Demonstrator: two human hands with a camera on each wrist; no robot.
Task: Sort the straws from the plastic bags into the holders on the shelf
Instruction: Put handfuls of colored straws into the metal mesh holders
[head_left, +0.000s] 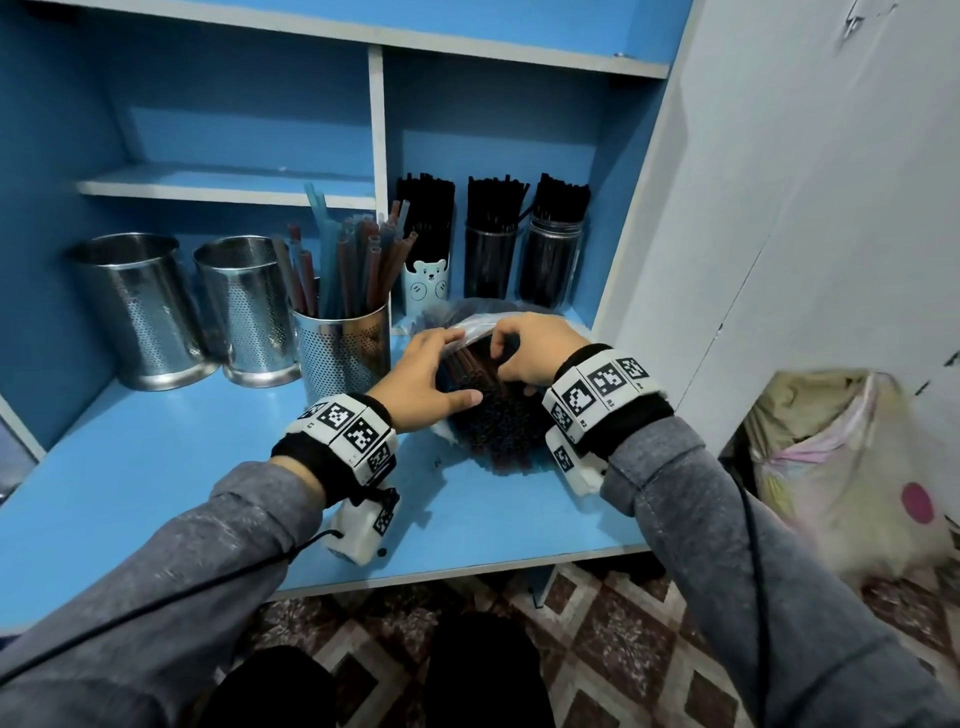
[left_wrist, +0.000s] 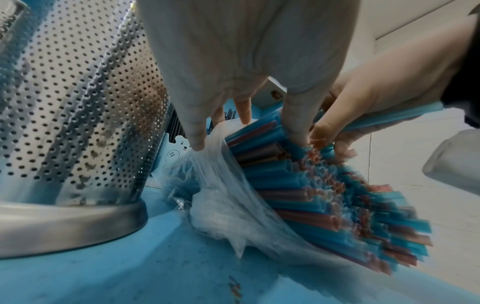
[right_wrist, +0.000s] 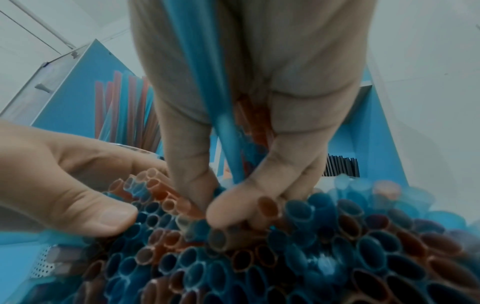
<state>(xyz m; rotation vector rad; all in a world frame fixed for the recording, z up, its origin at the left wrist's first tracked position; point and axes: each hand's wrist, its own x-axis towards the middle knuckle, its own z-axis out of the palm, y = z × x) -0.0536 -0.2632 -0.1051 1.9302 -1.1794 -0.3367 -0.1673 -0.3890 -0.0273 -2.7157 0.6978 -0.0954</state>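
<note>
A clear plastic bag (head_left: 480, 325) (left_wrist: 223, 195) of wide blue and red straws (head_left: 498, 421) (left_wrist: 324, 195) (right_wrist: 285, 257) lies on the blue shelf (head_left: 156, 467), open ends toward me. My left hand (head_left: 441, 369) (left_wrist: 246, 133) grips the bundle from the left, its index fingertip pinching the bag film. My right hand (head_left: 514, 358) (right_wrist: 221, 209) keeps a blue straw (right_wrist: 207, 82) (left_wrist: 389, 115) in its palm while its fingertips pinch further straw ends. A perforated steel holder (head_left: 340, 348) (left_wrist: 78, 123) with blue and red straws stands just left of the bag.
Two empty perforated steel holders (head_left: 140, 312) (head_left: 249, 312) stand further left. Behind the bag are a bear-print cup (head_left: 426, 280) and two jars (head_left: 491, 260) (head_left: 550, 265) of black straws. A white panel (head_left: 779, 208) bounds the right side. A stuffed sack (head_left: 841, 467) sits on the floor.
</note>
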